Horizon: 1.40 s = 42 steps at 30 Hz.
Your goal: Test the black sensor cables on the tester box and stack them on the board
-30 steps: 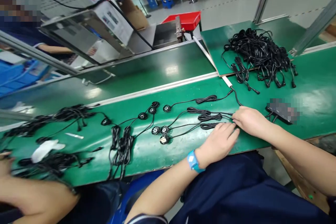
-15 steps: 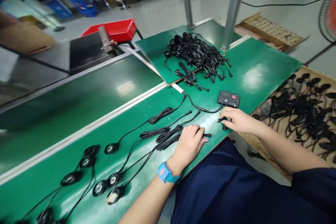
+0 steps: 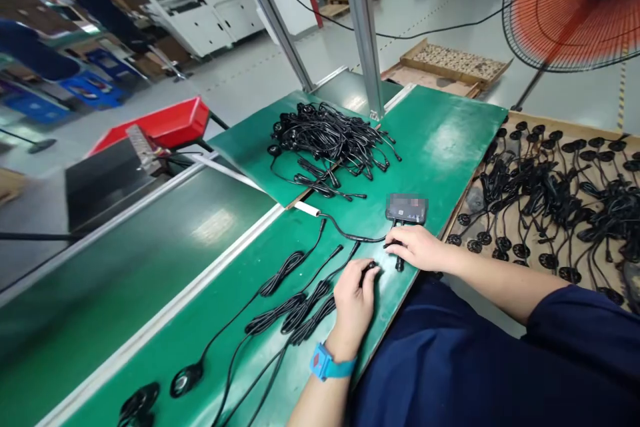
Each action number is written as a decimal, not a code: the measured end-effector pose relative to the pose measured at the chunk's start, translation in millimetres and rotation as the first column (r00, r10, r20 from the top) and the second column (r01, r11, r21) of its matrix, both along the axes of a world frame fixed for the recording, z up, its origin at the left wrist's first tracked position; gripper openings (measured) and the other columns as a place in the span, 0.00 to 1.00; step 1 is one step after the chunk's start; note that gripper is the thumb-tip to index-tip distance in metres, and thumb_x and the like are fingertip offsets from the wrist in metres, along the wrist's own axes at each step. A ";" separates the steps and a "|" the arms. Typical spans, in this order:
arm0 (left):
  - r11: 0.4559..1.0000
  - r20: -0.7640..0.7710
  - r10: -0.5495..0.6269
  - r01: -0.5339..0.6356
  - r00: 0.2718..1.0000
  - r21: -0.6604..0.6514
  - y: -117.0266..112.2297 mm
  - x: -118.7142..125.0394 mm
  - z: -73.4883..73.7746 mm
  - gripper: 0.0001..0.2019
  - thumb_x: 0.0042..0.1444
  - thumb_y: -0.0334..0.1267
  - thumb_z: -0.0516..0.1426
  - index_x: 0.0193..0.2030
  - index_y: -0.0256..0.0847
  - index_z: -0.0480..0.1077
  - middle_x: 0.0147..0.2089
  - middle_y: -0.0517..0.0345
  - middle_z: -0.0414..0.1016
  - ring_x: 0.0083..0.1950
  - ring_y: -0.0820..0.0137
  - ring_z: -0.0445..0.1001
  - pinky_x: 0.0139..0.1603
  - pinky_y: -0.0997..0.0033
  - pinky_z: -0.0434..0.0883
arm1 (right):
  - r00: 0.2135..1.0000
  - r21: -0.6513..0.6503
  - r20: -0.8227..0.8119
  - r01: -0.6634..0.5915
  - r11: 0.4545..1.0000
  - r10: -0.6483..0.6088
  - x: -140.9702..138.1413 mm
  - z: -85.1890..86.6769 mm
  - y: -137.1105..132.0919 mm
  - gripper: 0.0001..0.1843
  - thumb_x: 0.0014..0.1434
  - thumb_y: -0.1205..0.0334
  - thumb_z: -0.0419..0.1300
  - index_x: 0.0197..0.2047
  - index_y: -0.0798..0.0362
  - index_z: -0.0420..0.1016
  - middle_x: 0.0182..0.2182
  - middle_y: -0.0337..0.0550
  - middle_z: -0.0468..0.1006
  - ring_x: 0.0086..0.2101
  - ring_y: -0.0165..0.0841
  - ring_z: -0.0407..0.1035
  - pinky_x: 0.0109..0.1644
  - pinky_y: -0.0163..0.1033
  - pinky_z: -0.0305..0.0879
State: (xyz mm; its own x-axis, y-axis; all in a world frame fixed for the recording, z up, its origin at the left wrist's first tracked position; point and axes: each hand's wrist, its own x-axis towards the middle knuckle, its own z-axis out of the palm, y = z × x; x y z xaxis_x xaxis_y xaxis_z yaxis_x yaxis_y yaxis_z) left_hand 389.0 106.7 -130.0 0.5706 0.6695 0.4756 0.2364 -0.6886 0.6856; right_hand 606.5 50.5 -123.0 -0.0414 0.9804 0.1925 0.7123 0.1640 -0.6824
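Note:
My left hand [image 3: 353,297], with a blue band [image 3: 329,365] at its wrist, pinches the black connector end [image 3: 373,266] of a cable. My right hand [image 3: 417,248] is closed on a short black connector lead [image 3: 390,245] just below a small black box [image 3: 407,209]. Another black plug [image 3: 399,264] hangs under the right fingers. The two connector ends are apart by a small gap. Several coiled black cables [image 3: 283,273] lie left of my left hand, one ending in a round black head [image 3: 186,380].
A heap of black cables [image 3: 330,140] lies on a green board [image 3: 235,140] farther back. At right, a cardboard tray [image 3: 465,263] holds many round-headed cables. An orange fan [image 3: 555,7], a red bin [image 3: 165,127] and metal posts [image 3: 363,33] stand around. People work at far left.
The view has swung right. My left hand has lifted from flat over the cables to pinching a connector end, closer to my right hand. My right hand keeps its hold by the box.

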 end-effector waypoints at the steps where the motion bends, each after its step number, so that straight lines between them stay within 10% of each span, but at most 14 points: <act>1: 1.000 -0.011 0.012 -0.012 1.000 0.018 1.8 1.7 -1.7 0.03 0.68 0.33 0.58 0.45 0.40 0.74 0.40 0.55 0.79 0.40 0.68 0.79 0.44 0.70 0.75 | 0.998 0.019 -0.058 -0.003 1.000 0.004 0.0 -2.7 -1.1 0.06 0.71 0.60 0.60 0.46 0.52 0.76 0.40 0.43 0.80 0.39 0.34 0.74 0.45 0.38 0.66; 42: 0.993 -0.352 -0.090 0.112 0.932 0.041 19.8 39.5 -0.9 0.14 0.73 0.40 0.50 0.40 0.38 0.73 0.39 0.49 0.79 0.42 0.64 0.77 0.49 0.62 0.74 | 0.998 0.208 0.003 -0.060 0.976 0.061 18.6 -11.3 1.1 0.10 0.70 0.59 0.60 0.48 0.45 0.83 0.43 0.41 0.84 0.40 0.39 0.80 0.48 0.44 0.79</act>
State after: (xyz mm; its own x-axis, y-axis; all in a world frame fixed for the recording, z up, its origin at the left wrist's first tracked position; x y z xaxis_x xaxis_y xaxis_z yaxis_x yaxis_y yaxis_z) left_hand 428.5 126.5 -131.0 0.7709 0.5764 0.2712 0.3803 -0.7579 0.5300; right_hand 625.1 51.6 -134.4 -0.0986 0.9146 0.3921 0.6946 0.3454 -0.6310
